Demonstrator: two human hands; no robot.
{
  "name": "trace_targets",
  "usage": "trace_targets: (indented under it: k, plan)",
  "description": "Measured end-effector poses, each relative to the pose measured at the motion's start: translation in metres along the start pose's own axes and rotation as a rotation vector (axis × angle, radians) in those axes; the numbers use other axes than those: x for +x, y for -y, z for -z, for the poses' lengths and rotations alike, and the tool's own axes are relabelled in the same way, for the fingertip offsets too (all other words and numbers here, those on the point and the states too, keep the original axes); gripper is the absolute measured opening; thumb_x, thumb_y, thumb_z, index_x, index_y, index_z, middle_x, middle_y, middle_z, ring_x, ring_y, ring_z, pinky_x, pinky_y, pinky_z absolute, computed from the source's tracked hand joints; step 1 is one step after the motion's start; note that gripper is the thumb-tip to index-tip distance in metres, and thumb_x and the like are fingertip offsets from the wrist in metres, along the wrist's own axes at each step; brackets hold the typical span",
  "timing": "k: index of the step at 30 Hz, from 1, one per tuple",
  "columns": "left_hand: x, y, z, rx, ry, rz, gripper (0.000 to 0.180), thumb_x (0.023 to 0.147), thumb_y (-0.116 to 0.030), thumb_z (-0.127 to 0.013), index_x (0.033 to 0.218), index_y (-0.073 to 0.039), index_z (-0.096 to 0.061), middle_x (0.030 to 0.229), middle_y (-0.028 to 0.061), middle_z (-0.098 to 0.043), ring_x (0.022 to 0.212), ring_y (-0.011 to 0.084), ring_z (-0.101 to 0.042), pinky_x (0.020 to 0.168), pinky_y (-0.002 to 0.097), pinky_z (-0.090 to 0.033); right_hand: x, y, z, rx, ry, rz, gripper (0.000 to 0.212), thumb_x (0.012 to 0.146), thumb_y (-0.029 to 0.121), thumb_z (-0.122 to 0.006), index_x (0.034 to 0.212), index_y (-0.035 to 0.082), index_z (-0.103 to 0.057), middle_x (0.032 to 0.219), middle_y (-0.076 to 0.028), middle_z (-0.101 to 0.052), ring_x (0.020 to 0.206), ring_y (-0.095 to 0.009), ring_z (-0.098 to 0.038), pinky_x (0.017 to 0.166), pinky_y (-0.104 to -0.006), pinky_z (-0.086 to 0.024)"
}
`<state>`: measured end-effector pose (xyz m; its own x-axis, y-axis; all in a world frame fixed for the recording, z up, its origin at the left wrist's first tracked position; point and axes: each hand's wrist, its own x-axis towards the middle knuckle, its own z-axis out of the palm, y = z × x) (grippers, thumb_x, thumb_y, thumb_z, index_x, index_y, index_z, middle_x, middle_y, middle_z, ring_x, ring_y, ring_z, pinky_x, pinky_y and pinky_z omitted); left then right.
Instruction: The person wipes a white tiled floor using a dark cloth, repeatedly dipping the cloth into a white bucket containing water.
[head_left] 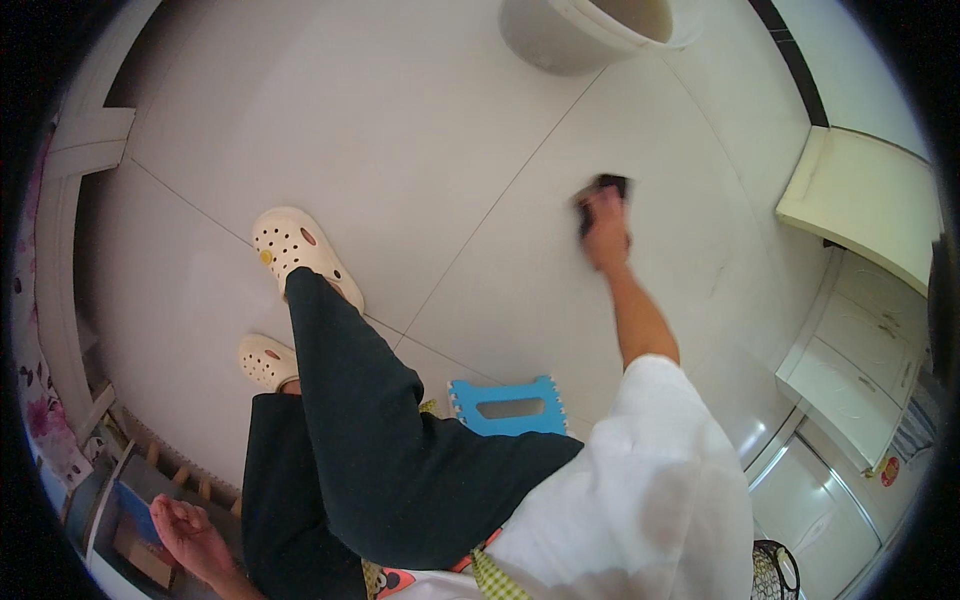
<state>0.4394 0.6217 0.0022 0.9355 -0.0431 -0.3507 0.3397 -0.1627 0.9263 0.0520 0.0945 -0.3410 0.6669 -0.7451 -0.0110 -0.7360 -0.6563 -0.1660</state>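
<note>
My right hand point(606, 232) is stretched forward to the right of the middle, closed over a dark, bunched cloth point(612, 184) that lies against the pale tiled floor. Motion blur and the fingers hide part of the cloth. At the lower left, my left hand point(190, 535) hangs beside my leg with its fingers curled in, and nothing shows in it. It is close to an open drawer or box with a blue panel point(135, 510).
A light plastic bucket point(560, 40) stands at the top. A blue step stool point(510, 405) is under me. My feet wear cream clogs point(290, 240). A white bed frame point(62, 200) runs along the left; a cream cabinet point(850, 360) stands at the right.
</note>
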Motion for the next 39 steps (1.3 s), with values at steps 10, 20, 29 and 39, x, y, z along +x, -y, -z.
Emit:
trace_targets:
  k: [10,20,29,39]
  plan:
    - [0.002,-0.001,0.01,-0.027,0.043,-0.005,0.025,0.092,-0.025,-0.048,0.104,-0.004,-0.055,0.071,0.0015,-0.049,0.056,0.0061,-0.042,0.046,0.0178,-0.032,-0.095,0.119,0.016,-0.031,0.187,0.487,0.03,0.078,0.015,-0.049,0.105,0.024,-0.06,0.123,-0.001,-0.049,0.105,-0.024,-0.046,0.082,-0.0439,-0.04]
    - [0.002,-0.004,-0.003,-0.021,0.084,0.079,0.024,0.094,-0.02,-0.043,0.105,-0.002,-0.053,0.073,0.0015,-0.047,0.059,0.0092,-0.04,0.052,0.0222,-0.033,-0.007,-0.075,0.003,0.007,0.151,-0.484,0.033,0.085,0.02,-0.044,0.118,0.02,-0.049,0.12,-0.015,-0.049,0.103,-0.036,-0.048,0.084,-0.0485,-0.039]
    - [0.002,-0.014,0.058,-0.07,0.068,0.098,0.023,0.095,-0.016,-0.038,0.102,0.0,-0.053,0.071,0.0013,-0.041,0.058,0.0112,-0.034,0.054,0.0249,-0.029,-0.089,0.177,0.028,0.208,0.571,0.678,0.035,0.076,0.008,-0.052,0.105,0.027,-0.058,0.125,0.002,-0.048,0.1,-0.024,-0.052,0.08,-0.0415,-0.045]
    - [-0.007,-0.008,0.025,-0.126,0.035,0.094,0.022,0.093,-0.017,-0.043,0.102,-0.001,-0.054,0.072,0.0014,-0.043,0.059,0.0107,-0.036,0.053,0.0235,-0.029,-0.068,0.109,-0.007,0.191,0.471,0.685,0.043,0.077,0.007,-0.05,0.116,0.024,-0.052,0.132,0.0,-0.042,0.113,-0.026,-0.045,0.092,-0.0432,-0.04]
